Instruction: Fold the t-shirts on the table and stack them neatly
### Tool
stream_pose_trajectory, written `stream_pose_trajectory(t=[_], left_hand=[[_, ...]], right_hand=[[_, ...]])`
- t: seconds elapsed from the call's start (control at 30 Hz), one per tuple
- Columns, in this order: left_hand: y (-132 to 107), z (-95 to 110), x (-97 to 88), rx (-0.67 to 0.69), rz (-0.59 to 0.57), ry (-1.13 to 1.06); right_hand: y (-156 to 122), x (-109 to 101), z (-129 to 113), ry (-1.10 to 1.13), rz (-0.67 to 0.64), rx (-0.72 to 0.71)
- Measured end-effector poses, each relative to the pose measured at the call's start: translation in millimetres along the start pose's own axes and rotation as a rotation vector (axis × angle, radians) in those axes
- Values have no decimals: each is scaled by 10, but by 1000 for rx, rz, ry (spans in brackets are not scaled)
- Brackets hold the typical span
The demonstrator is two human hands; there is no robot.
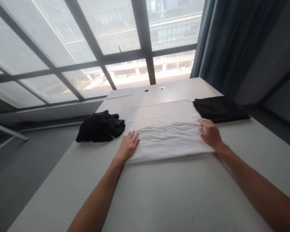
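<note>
A white cloth garment (pixel 169 138), perhaps a shirt, lies spread in front of me with its near part folded over in a wrinkled layer. Its far part is a flatter single area. My left hand (pixel 130 143) rests on the left edge of the folded part, fingers stretched out and palm down. At the right edge is my right hand (pixel 209 131), its fingers slightly bent and the thumb apart from the forefinger, the tips touching the cloth. Whether any cloth is between those fingertips is hard to see.
A crumpled black cloth (pixel 100 126) lies left of the garment. On the right is a neatly folded black cloth (pixel 219 109). White sheets (pixel 119 93) lie at the far left corner of the white table (pixel 164 193). Windows and a dark curtain (pixel 222 45) stand behind.
</note>
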State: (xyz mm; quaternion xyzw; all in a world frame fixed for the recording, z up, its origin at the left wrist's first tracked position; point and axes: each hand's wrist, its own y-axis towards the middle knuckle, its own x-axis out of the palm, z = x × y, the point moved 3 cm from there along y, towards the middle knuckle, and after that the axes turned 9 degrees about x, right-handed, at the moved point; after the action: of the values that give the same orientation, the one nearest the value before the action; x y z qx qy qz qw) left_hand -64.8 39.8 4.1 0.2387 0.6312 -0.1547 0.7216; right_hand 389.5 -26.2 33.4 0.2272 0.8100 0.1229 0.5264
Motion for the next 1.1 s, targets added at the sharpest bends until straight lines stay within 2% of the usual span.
stream_pose_trajectory(t=[0.13, 0.17, 0.27, 0.33, 0.4, 0.47, 0.57, 0.67, 0.77, 0.93, 1.1], left_hand=[[52, -102, 22, 32, -14, 49], [67, -109, -4, 37, -15, 59], [94, -23, -110, 51, 17, 71], [101, 125, -158, 81, 70, 39], [105, 313, -151, 128, 100, -14], [111, 486, -86, 165, 67, -47], [112, 623, 32, 171, -27, -48], [99, 626, 71, 165, -33, -39], [83, 609, 75, 192, -32, -29], [55, 666, 52, 177, -57, -35], [17, 765, -15, 153, -70, -55]], right_hand=[[-178, 199, -291, -162, -309, -21], [-211, 212, -329, -186, -343, 2], [-292, 147, -486, -174, -291, 10], [-357, 118, -631, -128, -252, -54], [-438, 163, -755, -93, -302, -117], [-513, 245, -819, -78, -394, -133], [-549, 297, -812, -57, -445, -107], [-477, 226, -735, -25, -353, -89], [-362, 170, -593, -59, -266, -31], [-303, 290, -369, -192, -382, 83], [-363, 381, -295, -221, -324, 55]])
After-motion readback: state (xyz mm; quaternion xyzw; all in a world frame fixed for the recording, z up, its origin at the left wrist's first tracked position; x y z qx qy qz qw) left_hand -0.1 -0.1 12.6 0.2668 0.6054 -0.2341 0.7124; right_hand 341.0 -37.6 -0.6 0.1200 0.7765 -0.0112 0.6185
